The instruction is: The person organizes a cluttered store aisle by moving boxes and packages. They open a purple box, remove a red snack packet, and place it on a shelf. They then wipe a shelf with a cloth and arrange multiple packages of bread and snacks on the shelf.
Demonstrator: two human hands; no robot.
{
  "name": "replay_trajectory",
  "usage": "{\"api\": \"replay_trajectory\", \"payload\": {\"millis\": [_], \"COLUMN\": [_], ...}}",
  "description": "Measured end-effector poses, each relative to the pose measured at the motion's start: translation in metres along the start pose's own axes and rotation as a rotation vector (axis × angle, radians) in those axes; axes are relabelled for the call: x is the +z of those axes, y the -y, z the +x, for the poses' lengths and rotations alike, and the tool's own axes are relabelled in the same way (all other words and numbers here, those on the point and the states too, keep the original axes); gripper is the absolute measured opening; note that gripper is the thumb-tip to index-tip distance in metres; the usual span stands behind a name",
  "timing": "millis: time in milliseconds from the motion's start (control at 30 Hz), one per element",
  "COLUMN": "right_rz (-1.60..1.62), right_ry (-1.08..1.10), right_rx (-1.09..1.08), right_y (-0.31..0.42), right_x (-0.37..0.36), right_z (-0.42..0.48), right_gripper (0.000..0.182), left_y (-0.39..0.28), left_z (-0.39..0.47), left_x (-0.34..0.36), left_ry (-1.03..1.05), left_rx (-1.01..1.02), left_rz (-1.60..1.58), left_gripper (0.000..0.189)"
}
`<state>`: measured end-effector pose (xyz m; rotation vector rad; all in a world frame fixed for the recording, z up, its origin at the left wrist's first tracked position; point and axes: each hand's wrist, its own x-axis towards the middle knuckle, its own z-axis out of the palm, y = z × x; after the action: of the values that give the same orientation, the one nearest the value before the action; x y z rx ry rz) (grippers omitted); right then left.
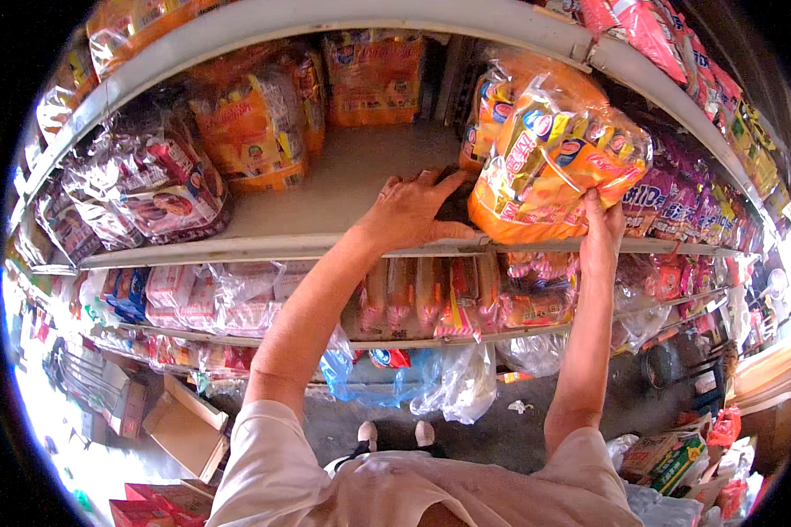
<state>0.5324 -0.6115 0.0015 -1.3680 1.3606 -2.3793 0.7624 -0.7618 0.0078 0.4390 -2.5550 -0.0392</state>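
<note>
An orange-and-yellow plastic bag of sausages or similar packaged snacks point(560, 171) is tilted at the front of the shelf. My right hand point(603, 224) grips its lower right side, thumb on the front. To the left of it my left hand point(415, 207) hovers over the shelf board point(310, 207), fingers apart, holding nothing; whether its fingertips touch the bag cannot be told. Another orange bag point(484, 118) stands partly hidden behind the held one. More orange bags point(250, 132) stand farther left, and one point(374, 79) is at the back.
Dark purple snack bags point(161, 191) sit at the shelf's left end, purple packets point(672, 197) at its right. A metal shelf edge point(369, 16) curves overhead. Lower shelves hold long wrapped sausages point(428, 293) and white packs point(217, 303). An opened cardboard box point(188, 421) lies on the floor.
</note>
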Motion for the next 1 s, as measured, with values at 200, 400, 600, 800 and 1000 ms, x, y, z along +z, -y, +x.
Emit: {"api": "replay_trajectory", "payload": {"millis": [200, 400, 600, 800, 1000], "right_rz": [-0.092, -0.038, -0.053, -0.058, -0.053], "right_ry": [-0.098, -0.116, -0.096, -0.138, -0.141], "right_rx": [-0.032, -0.062, -0.052, -0.071, -0.050], "right_y": [0.000, 0.002, -0.010, -0.013, -0.011], "right_x": [0.005, 0.017, 0.009, 0.016, 0.012], "right_z": [-0.011, -0.014, -0.013, -0.016, -0.017], "right_gripper": [0.047, 0.048, 0.054, 0.053, 0.052], "left_y": [0.026, 0.075, 0.069, 0.046, 0.055], "left_z": [-0.016, -0.038, -0.036, 0.001, 0.027], "left_x": [-0.011, -0.094, -0.064, -0.017, 0.006], "left_ry": [0.130, -0.378, 0.127, 0.194, 0.221], "left_rx": [-0.076, -0.403, -0.078, -0.037, -0.065], "left_rz": [0.181, 0.316, -0.185, -0.186, -0.073], "left_gripper": [0.017, 0.018, 0.047, 0.060, 0.042]}}
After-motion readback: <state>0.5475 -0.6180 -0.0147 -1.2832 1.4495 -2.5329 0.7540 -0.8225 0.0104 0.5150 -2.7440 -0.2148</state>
